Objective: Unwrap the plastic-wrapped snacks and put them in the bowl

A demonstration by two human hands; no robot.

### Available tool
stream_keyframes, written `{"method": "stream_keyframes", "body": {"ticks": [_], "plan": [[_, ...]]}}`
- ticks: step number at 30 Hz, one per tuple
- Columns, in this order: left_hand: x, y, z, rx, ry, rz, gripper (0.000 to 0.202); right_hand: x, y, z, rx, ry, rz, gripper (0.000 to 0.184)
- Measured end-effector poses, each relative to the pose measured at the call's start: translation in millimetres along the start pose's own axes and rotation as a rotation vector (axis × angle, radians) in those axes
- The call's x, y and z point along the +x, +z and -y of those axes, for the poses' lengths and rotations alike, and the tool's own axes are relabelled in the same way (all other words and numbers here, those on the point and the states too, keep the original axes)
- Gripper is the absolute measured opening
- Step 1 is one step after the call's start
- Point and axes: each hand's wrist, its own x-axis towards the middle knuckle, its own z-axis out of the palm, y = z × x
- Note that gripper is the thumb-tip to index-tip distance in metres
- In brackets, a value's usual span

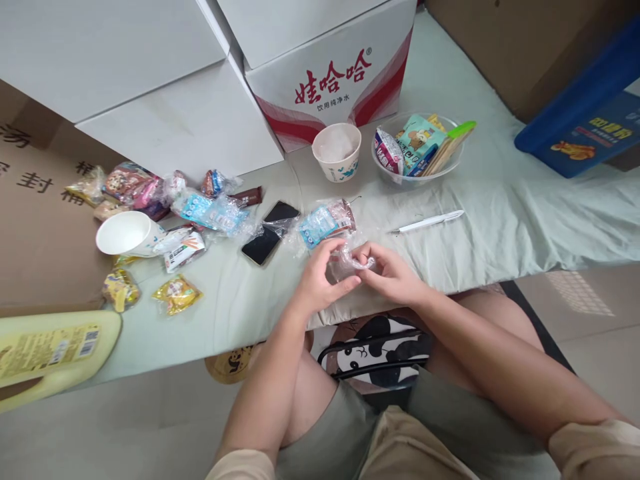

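Note:
At the table's front edge, my left hand [323,277] curls its fingers and thumb around a crumpled piece of clear plastic film [346,263]. My right hand [389,272] pinches the other side of the same film. Just beyond my fingers lies a blue and brown snack packet [323,223] in clear wrapping. To its left a black phone [263,247] rests flat, partly covered by loose film. A white pen-like tool [430,221] lies to the right of my hands.
A paper cup [337,152] with clear plastic inside stands beside a clear bowl [423,175] of packets and sticks. Wrapped snacks [135,187] and a tipped paper cup [127,233] lie left. White boxes [330,80], a blue container [580,127] and a yellow jug [60,340] surround the space.

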Motion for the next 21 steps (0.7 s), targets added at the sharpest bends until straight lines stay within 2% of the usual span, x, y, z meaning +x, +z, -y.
{"method": "stream_keyframes", "body": {"ticks": [2, 3, 5, 7, 9, 11, 13, 15, 18, 21], "plan": [[1, 3.2, -4, -0.065, -0.057, 0.078, 0.057, 0, 3, 0, 0.161, 0.067, 0.070, 0.019], [1, 3.6, -5, -0.099, -0.092, 0.070, 0.052, 0, 4, 0, 0.231, 0.089, 0.095, 0.019], [2, 2.5, -5, -0.159, -0.160, -0.013, 0.040, 1, 3, 0, 0.316, 0.107, 0.117, 0.020], [3, -0.5, -2, -0.183, -0.200, -0.147, 0.032, 3, 1, 1, 0.295, 0.110, 0.090, 0.023], [4, -4.2, 5, -0.172, -0.198, -0.313, 0.033, 6, -1, 1, 0.170, 0.124, 0.026, 0.022], [7, -8.2, 13, -0.167, -0.172, -0.480, 0.043, 9, -3, 2, -0.037, 0.148, -0.016, 0.018], [10, -12.0, 19, -0.191, -0.161, -0.592, 0.049, 10, -2, 2, -0.274, 0.149, 0.037, 0.015], [10, -15.5, 18, -0.206, -0.142, -0.663, 0.042, 11, 0, 4, -0.501, 0.133, 0.172, 0.013], [2, -19.9, -1, -0.090, 0.027, -0.775, 0.030, 11, 5, 7, -0.785, 0.108, 0.364, 0.014], [-6, -21.3, -30, 0.204, 0.274, -0.898, 0.032, 10, 7, 11, -0.938, 0.071, 0.464, 0.021]]}}
